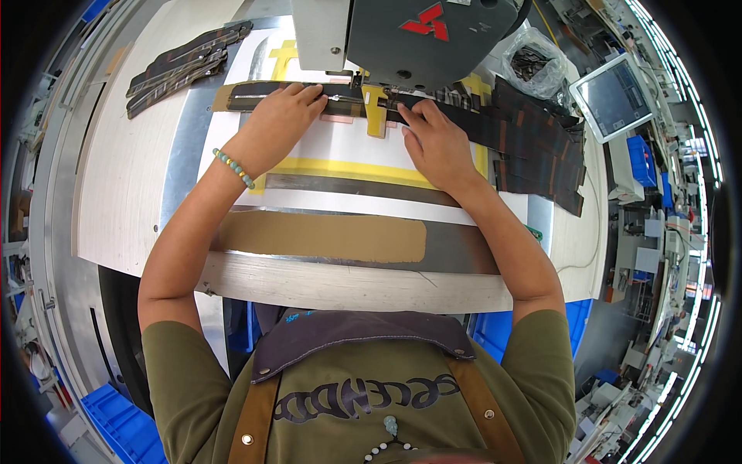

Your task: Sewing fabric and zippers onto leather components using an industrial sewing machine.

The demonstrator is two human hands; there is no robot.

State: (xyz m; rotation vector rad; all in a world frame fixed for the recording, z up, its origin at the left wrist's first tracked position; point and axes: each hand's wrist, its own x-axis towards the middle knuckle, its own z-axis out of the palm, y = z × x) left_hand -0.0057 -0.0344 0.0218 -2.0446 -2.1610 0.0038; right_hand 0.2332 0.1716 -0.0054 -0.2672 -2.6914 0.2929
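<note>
A long dark fabric strip with a zipper (261,98) lies crosswise under the grey sewing machine head (433,46). My left hand (274,127) has its fingers curled together onto the strip, left of the presser area. A yellow plastic guide (376,112) sits on the strip at the machine's foot. Just right of this guide, my right hand (437,147) touches the strip with bent fingertips, its thumb and fingers apart. A white work sheet edged with yellow tape (340,166) lies beneath both hands.
Stacked dark strips (174,66) lie at the back left. Dark fabric pieces (541,151) pile at the right, near a bag of scraps (529,62) and a screen (610,97). A brown pad (325,236) is on the front plate. Blue crates (116,417) stand below.
</note>
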